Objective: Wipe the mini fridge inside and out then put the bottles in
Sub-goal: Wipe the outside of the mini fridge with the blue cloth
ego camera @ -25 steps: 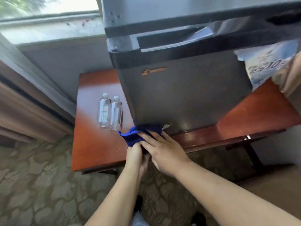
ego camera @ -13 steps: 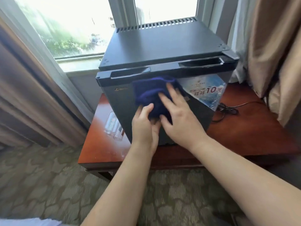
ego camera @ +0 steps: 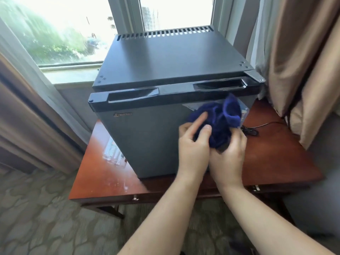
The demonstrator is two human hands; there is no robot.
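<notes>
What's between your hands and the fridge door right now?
Only the bunched blue cloth, gripped by the left hand and right hand, in front of the door at its upper right. The head view shows this.

Tabletop (ego camera: 276, 155) right of the mini fridge (ego camera: 147, 142) offers passage beside a cable (ego camera: 257, 127); bottles (ego camera: 113, 152) flank its left.

Closed mini fridge (ego camera: 147, 140) on a wooden tabletop (ego camera: 276, 153). Left grip (ego camera: 193, 144) and right grip (ego camera: 228, 153) bunch a blue cloth (ego camera: 219, 116) against the door's upper right corner. Blurred water bottles (ego camera: 112, 151) lie left of the fridge; a black cable (ego camera: 257, 126) lies right.
</notes>
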